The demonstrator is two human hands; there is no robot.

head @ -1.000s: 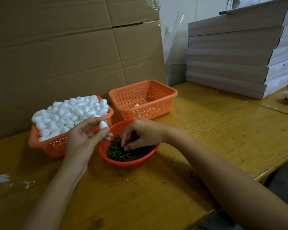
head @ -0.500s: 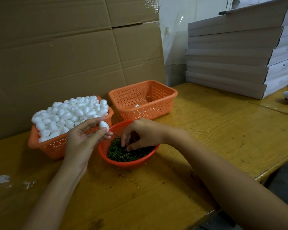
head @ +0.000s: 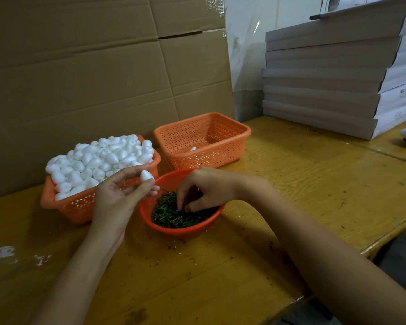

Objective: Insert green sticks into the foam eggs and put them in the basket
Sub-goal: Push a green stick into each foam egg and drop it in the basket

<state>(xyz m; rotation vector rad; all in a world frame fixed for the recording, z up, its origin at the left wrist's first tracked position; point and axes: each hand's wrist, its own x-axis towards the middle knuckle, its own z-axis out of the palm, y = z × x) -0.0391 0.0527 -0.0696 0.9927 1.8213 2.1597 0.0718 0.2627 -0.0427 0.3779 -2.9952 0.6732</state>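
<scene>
While the heaped egg basket [head: 75,207] sits by the cardboard [head: 80,78] at left, left hand [head: 117,195] pinches one foam egg [head: 146,175] beside the red bowl [head: 185,232]; right hand [head: 204,191] digs curled fingers [head: 180,200] into green sticks [head: 171,214], grip unclear. Orange basket [head: 204,158] behind holds one egg [head: 193,148]; bare tabletop [head: 314,184] stretches right; box labels [head: 402,91] unreadable.

The foam eggs [head: 99,160] are matt white, heaped in a perforated orange plastic basket [head: 75,207]; the round red bowl [head: 181,232] is slightly shiny plastic. The wooden table [head: 314,184] wears a glossy yellow varnish, scuffed in places, against matt brown cardboard [head: 92,78]
</scene>
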